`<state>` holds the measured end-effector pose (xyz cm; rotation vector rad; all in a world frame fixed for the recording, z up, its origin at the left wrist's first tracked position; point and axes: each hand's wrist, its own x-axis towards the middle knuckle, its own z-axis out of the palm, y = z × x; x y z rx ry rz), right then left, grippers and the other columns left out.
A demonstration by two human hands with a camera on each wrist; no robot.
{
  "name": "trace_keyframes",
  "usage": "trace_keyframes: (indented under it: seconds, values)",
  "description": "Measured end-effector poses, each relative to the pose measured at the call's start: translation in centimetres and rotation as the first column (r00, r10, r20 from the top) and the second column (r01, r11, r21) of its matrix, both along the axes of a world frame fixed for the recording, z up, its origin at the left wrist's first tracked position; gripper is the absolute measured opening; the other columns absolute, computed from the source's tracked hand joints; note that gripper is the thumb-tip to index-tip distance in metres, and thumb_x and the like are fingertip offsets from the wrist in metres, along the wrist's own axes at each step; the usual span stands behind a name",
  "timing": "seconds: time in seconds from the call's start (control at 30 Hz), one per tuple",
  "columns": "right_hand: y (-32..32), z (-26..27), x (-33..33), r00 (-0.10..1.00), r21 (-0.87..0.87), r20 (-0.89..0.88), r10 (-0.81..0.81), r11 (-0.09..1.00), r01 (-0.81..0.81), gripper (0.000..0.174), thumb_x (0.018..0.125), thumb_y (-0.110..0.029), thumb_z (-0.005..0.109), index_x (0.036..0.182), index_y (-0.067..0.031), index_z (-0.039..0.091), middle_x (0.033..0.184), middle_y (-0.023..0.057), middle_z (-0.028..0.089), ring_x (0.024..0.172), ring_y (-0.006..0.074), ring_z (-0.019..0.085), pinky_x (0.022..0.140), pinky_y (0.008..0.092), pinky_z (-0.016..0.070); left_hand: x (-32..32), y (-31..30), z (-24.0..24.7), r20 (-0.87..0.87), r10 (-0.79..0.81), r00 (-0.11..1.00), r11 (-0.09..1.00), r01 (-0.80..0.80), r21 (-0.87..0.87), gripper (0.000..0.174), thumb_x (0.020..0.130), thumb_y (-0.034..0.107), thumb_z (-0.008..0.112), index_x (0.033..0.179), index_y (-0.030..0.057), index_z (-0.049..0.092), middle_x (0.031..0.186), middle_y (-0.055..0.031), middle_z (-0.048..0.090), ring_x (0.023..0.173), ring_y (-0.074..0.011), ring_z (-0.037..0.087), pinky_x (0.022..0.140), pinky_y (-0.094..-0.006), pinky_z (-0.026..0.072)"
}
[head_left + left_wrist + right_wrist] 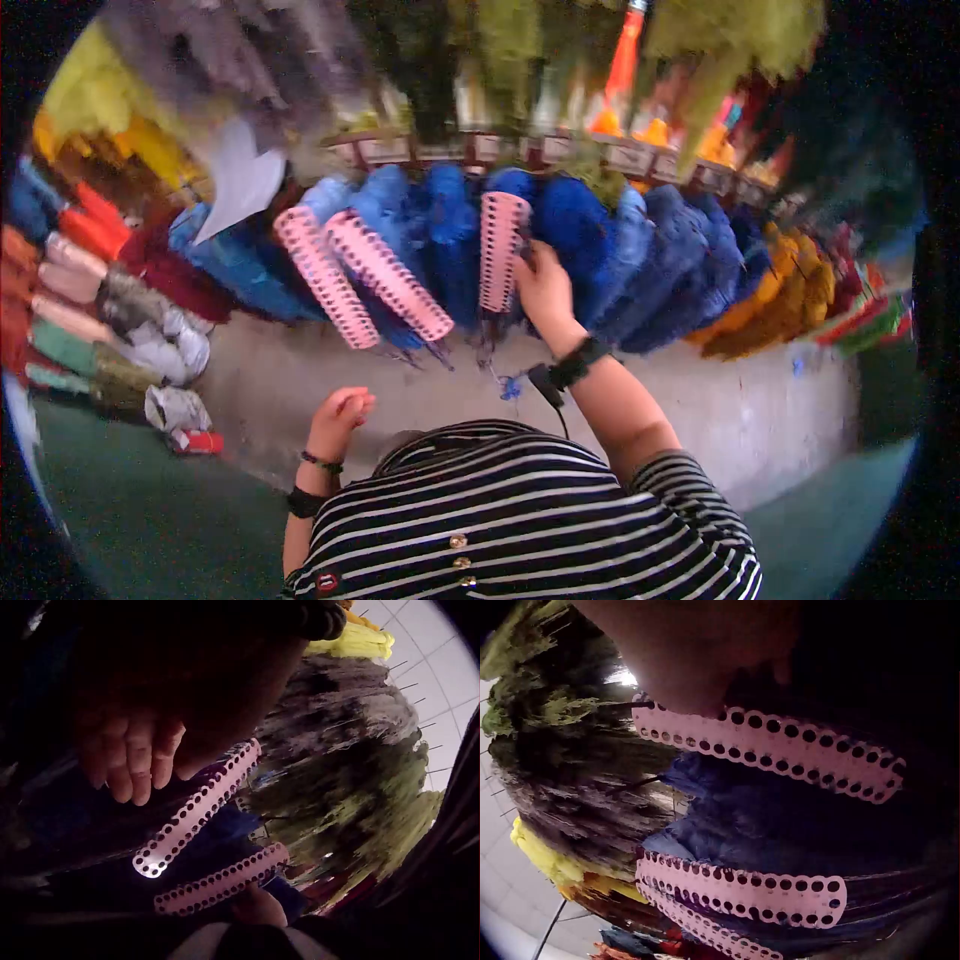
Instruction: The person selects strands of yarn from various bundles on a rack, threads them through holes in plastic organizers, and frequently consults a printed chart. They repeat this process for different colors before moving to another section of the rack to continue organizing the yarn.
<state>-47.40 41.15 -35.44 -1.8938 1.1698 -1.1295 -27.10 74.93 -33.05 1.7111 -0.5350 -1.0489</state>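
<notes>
Three pink perforated cards, long strips with holes down both edges, hang in front of blue thread hanks. My right hand (548, 290) is raised to the rightmost pink card (498, 255), its fingertips and thumb pinching the card's right edge near the top. In the right wrist view that hand overlaps the left end of this card (780, 746). The middle card (385, 275) and the left card (325, 280) hang at a slant, dark threads dangling below. Held low before the body, my left hand (342, 415) has loosely curled fingers and holds nothing.
Blue hanks (580, 230) hang in a row below a labelled rail (630, 157). Mustard hanks (775, 295) are at right; red and pink bundles (75, 265) at left. A white paper sheet (240, 180) hangs at left. Olive and grey hanks (740, 40) hang overhead.
</notes>
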Motion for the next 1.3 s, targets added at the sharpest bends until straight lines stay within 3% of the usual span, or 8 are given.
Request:
trace_keyframes:
  seconds: [0.03,0.07,0.3,0.5,0.67,0.9,0.93,1.3]
  values:
    - [0.3,0.3,0.0,1.000,0.122,0.024,0.007,0.992,-0.010,0.037,0.085,-0.016,0.066,0.117,0.0008,0.057,0.102,0.0189,0.065,0.089,0.0258,0.066,0.080,0.0334,0.0509,0.4,0.3,0.1,0.007,-0.020,1.000,1.000,0.020,0.013,0.027,0.097,0.023,0.055,0.114,0.0036,0.060,0.108,-0.0078,0.066,0.094,-0.0131,0.063,0.079,-0.0251,0.0497]
    - [1.0,1.2,-0.3,0.997,0.059,0.054,0.050,0.997,-0.053,0.040,0.084,-0.012,0.067,0.121,0.0009,0.055,0.111,0.0173,0.063,0.093,0.0229,0.065,0.083,0.0311,0.0505,0.8,0.6,-0.3,0.018,-0.029,0.999,0.999,0.028,0.026,0.027,0.097,0.024,0.055,0.114,0.0035,0.060,0.108,-0.0075,0.067,0.093,-0.0127,0.063,0.079,-0.0249,0.0498]
    - [2.4,-1.9,-4.0,0.938,0.088,0.347,0.009,0.995,-0.042,0.033,0.092,-0.003,0.057,0.124,0.0011,0.052,0.108,0.0097,0.063,0.099,0.0166,0.060,0.090,0.0275,0.0458,6.0,1.8,-0.7,0.000,0.045,0.999,0.994,-0.045,-0.104,0.033,0.097,0.029,0.056,0.120,0.0051,0.057,0.113,-0.0078,0.066,0.097,-0.0135,0.062,0.082,-0.0264,0.0497]
    - [4.2,-2.5,-5.4,0.925,0.144,0.344,-0.163,0.982,0.119,0.025,0.096,-0.009,0.056,0.118,0.0001,0.055,0.104,0.0065,0.061,0.093,0.0123,0.058,0.082,0.0245,0.0470,15.9,0.6,1.7,-0.082,0.338,0.937,0.920,-0.348,-0.181,0.041,0.097,0.039,0.053,0.120,0.0047,0.056,0.111,-0.0074,0.066,0.093,-0.0158,0.063,0.080,-0.0287,0.0497]
    - [7.1,-2.4,-2.7,0.933,0.141,0.223,-0.284,0.956,0.257,0.025,0.097,-0.010,0.054,0.119,-0.0003,0.055,0.103,0.0058,0.061,0.093,0.0118,0.058,0.080,0.0238,0.0462,27.1,-0.9,4.4,-0.167,0.423,0.890,0.832,-0.455,-0.318,0.060,0.094,0.055,0.048,0.128,0.0056,0.049,0.122,-0.0099,0.060,0.099,-0.0186,0.061,0.083,-0.0327,0.0493]
    - [11.9,4.4,5.2,0.903,-0.073,0.250,-0.349,0.923,0.377,0.025,0.098,-0.012,0.054,0.120,-0.0013,0.055,0.103,0.0063,0.063,0.093,0.0127,0.057,0.081,0.0260,0.0465,39.0,-4.9,8.0,-0.325,0.236,0.916,0.881,-0.343,-0.327,0.065,0.093,0.063,0.043,0.126,0.0078,0.052,0.118,-0.0096,0.063,0.089,-0.0173,0.063,0.073,-0.0294,0.0489]
    - [12.8,5.7,6.5,0.908,-0.046,0.252,-0.335,0.933,0.356,0.024,0.098,-0.009,0.053,0.120,0.0010,0.054,0.109,0.0094,0.062,0.096,0.0176,0.059,0.088,0.0305,0.0483,40.0,-5.4,8.2,-0.341,0.191,0.921,0.897,-0.304,-0.320,0.064,0.092,0.063,0.043,0.125,0.0087,0.053,0.117,-0.0092,0.063,0.087,-0.0168,0.063,0.071,-0.0283,0.0491]
    - [15.8,9.5,14.1,0.949,-0.171,0.081,-0.304,0.934,0.314,0.016,0.095,-0.004,0.055,0.108,0.0032,0.060,0.099,0.0110,0.065,0.086,0.0174,0.061,0.079,0.0305,0.0516,42.2,-7.3,7.7,-0.312,0.081,0.947,0.923,-0.189,-0.334,0.043,0.095,0.045,0.051,0.127,0.0154,0.051,0.108,-0.0032,0.068,0.080,-0.0156,0.066,0.063,-0.0273,0.0506]
